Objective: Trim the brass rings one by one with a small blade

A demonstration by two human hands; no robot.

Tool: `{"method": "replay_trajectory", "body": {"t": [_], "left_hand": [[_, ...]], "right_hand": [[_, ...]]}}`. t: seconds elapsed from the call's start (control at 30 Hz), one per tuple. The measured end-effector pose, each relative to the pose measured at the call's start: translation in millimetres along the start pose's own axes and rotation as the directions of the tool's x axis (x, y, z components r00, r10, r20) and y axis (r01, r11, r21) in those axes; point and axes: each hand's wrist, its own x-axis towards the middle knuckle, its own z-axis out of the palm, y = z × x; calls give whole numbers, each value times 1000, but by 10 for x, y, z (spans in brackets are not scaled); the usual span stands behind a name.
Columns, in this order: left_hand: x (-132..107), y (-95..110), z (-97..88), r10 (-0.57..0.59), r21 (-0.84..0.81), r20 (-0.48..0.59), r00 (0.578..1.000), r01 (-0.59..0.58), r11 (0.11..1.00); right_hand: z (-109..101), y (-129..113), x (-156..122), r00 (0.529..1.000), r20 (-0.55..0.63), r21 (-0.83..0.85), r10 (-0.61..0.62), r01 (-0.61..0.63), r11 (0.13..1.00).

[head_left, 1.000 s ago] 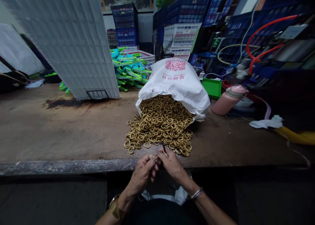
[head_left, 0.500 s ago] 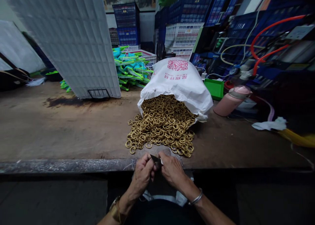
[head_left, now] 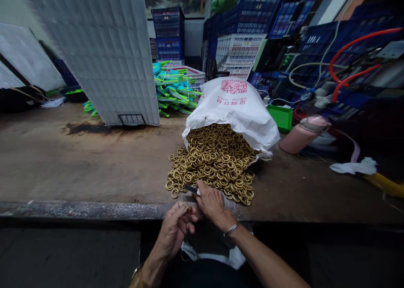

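Note:
A heap of gold-coloured rings spills from the mouth of a white sack lying on the table. At the near edge of the heap, my right hand is closed on a small knife, its dark blade pointing left over the rings. My left hand is lower and to the left, in front of the table edge. Its thumb and forefinger pinch a small brown ring-like thing, mostly hidden by the fingers.
A quilted pale panel stands upright at the left. Bright green and blue plastic pieces are piled behind it. A pink bottle and a green tray are right of the sack. Stacked crates and red hoses fill the back.
My hands have come apart. The right hand with the knife has moved forward to the rings, and the left has stayed low near the table edge. The view has shifted slightly.

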Motion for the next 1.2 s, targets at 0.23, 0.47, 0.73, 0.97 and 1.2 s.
{"method": "replay_trajectory", "body": {"t": [0.23, 0.47, 0.73, 0.97, 1.2], "left_hand": [[57, 56, -38, -127, -162, 31, 991, 130, 978], [139, -14, -43, 51, 122, -67, 996, -42, 992], [244, -36, 27, 188, 534, 54, 981, -188, 824], [209, -55, 73, 296, 609, 50, 954, -264, 748], [164, -45, 184, 310, 631, 109, 945, -306, 712]], "right_hand": [[32, -20, 39, 998, 50, -64, 35, -32, 997], [-40, 76, 16, 1000, 14, 227, 11, -14, 974], [-239, 126, -189, 975, 180, 875, -132, -98, 475], [-230, 114, -226, 972, 233, 927, -23, -215, 306], [-173, 76, -264, 910, 413, 904, -38, -405, 135]]}}
